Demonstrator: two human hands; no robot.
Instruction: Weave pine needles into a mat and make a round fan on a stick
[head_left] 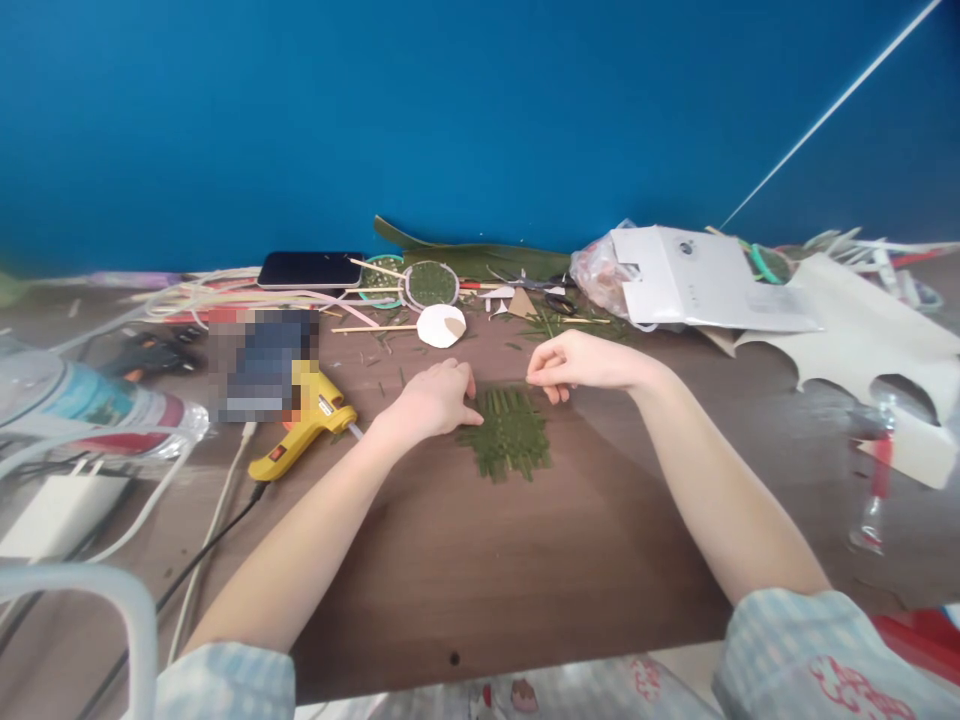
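Observation:
A small mat woven from green leaf strips lies flat on the brown table, its edges uneven. My left hand rests at the mat's upper left edge, thumb on the weave and apart from the curved fingers. Above the mat's upper right corner, my right hand is closed in a pinch. Whatever sits between those fingertips is too small to make out. Just beyond my left hand is a white paper disc on a thin wooden stick.
To the left lie a yellow glue gun, a plastic bottle and a white charger with cables. Along the blue wall are a phone, round woven fans, scissors and a white box. Cut card lies right.

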